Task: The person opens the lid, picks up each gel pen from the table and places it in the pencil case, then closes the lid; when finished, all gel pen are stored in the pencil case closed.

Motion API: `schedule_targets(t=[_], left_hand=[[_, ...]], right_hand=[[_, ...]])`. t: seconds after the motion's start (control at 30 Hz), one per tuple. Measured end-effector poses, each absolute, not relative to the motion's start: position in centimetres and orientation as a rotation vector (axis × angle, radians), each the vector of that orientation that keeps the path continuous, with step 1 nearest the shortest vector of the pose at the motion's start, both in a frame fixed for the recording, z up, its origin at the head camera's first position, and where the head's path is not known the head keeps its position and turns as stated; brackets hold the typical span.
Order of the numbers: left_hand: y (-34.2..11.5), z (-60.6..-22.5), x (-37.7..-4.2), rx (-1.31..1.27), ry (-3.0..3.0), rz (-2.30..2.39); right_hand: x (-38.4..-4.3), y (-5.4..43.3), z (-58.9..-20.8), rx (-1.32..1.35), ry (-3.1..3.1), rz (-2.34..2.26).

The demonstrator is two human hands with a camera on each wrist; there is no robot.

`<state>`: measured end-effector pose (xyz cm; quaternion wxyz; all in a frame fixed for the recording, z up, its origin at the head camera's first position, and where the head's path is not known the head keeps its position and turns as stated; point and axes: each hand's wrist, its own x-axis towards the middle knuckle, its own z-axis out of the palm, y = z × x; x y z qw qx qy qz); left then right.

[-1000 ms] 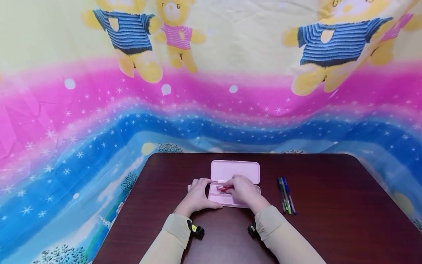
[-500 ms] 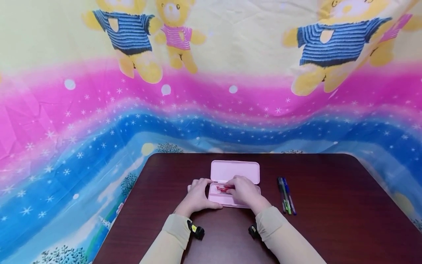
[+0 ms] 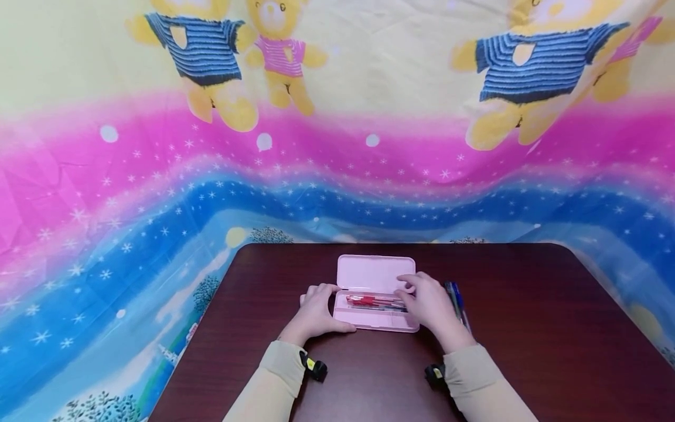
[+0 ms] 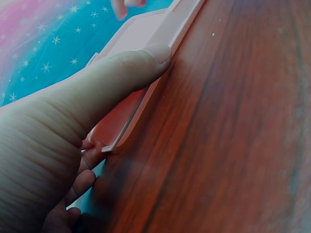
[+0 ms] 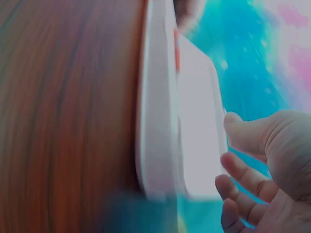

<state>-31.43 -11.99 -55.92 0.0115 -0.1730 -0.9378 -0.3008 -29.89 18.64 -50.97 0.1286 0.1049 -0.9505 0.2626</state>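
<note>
A pink pencil case (image 3: pixel 364 319) lies on the table with its lid (image 3: pixel 369 272) tipped back. Inside its rear compartment lie clear pens with red parts (image 3: pixel 364 300); their exact number is hard to tell. My left hand (image 3: pixel 316 313) grips the left end of the case, thumb on the front edge and fingers at the back, as the left wrist view also shows. Over the right end of the case is my right hand (image 3: pixel 429 302), fingers loosely bent. In the right wrist view nothing sits between its fingers (image 5: pixel 243 170).
Several pens (image 3: pixel 457 293) with dark, blue and green parts lie right of the case, partly behind my right hand and wrist. The dark brown table (image 3: pixel 527 328) has rounded far corners. A printed bear cloth (image 3: pixel 337 146) hangs behind it.
My right hand has let go of the red pens, lifted and moved right, so more of them shows inside the case. My left hand stays in place.
</note>
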Motion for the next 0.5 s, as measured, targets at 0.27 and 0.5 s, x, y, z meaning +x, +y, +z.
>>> schedule_targets(t=[0.27, 0.5], left_hand=[[-11.9, -55.8, -31.2, -0.537, -2.913, -0.948], [-11.9, -55.9, -31.2, -0.528, -2.921, -0.947]], right_hand=[[-27.9, 24.8, -50.6, 0.035, -2.884, 0.758], [-27.1, 27.8, -50.2, -0.118, -2.984, 0.752]])
